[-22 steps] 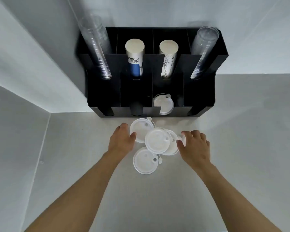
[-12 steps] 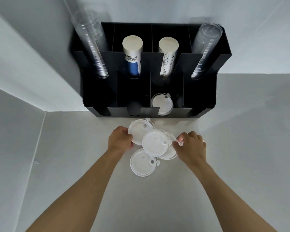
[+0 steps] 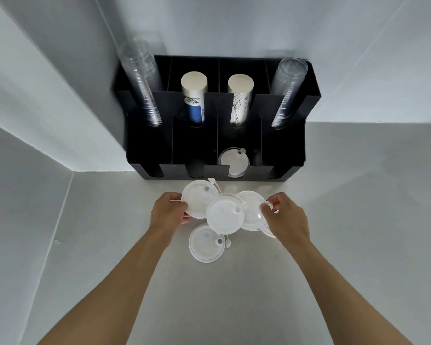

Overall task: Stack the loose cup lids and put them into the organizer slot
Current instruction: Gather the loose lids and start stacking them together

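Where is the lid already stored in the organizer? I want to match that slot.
In the head view, the stored lid sits in the black organizer's front row, third slot from the left, below the white patterned paper cups.

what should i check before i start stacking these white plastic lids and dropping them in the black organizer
1. Left hand grips the far-left white plastic lid by its edge: ok.
2. Right hand pinches the right-hand lid at its rim: ok.
3. Middle lid overlaps both held lids; whether it will lift with them: cannot tell.
4. Nearest lid lies alone on the counter, not yet gathered: not ok.
5. Lids all facing the same way for nesting: cannot tell.
6. Black organizer front slot already holding white lids has room above: ok.
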